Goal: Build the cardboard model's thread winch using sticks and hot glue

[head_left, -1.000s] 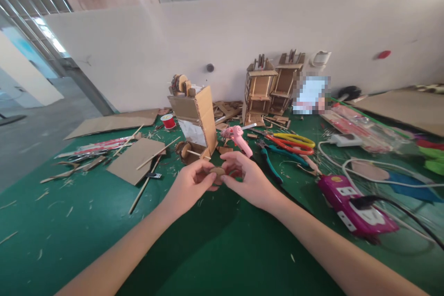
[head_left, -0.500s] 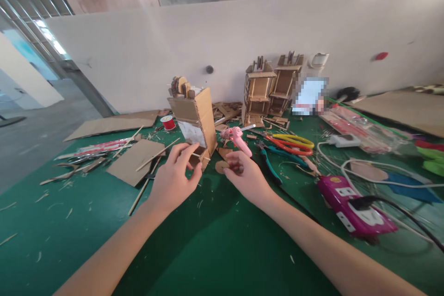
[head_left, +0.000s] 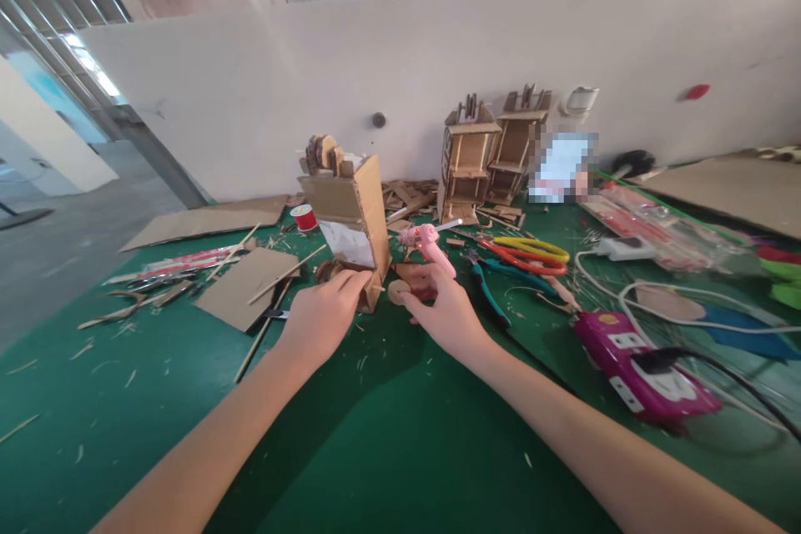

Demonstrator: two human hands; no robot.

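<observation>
A tall cardboard structure (head_left: 371, 221) stands upright on the green table, with round cardboard pieces on its top. My left hand (head_left: 329, 309) is closed at its lower front, fingers reaching over the bottom section; the fingertips are hidden. Just right of that hand, a thin wooden stick (head_left: 379, 289) pokes out through the structure's side. Between thumb and fingers, my right hand (head_left: 445, 304) pinches a small round cardboard disc (head_left: 399, 292), close to the stick's end but apart from it. Behind the right hand lies a pink glue gun (head_left: 431, 246) with a white glue stick in its back.
Right of my hands lie teal-handled pliers (head_left: 491, 296), orange and yellow-handled scissors (head_left: 526, 254) and a purple power strip (head_left: 644, 367) with cables. Two cardboard towers (head_left: 469, 167) stand at the back. A red spool (head_left: 304, 218), a cardboard sheet (head_left: 244, 288) and sticks lie left.
My left hand's fingers have closed in on the structure's lower part, from a spread pose. The disc in my right hand is now nearly level with the protruding stick.
</observation>
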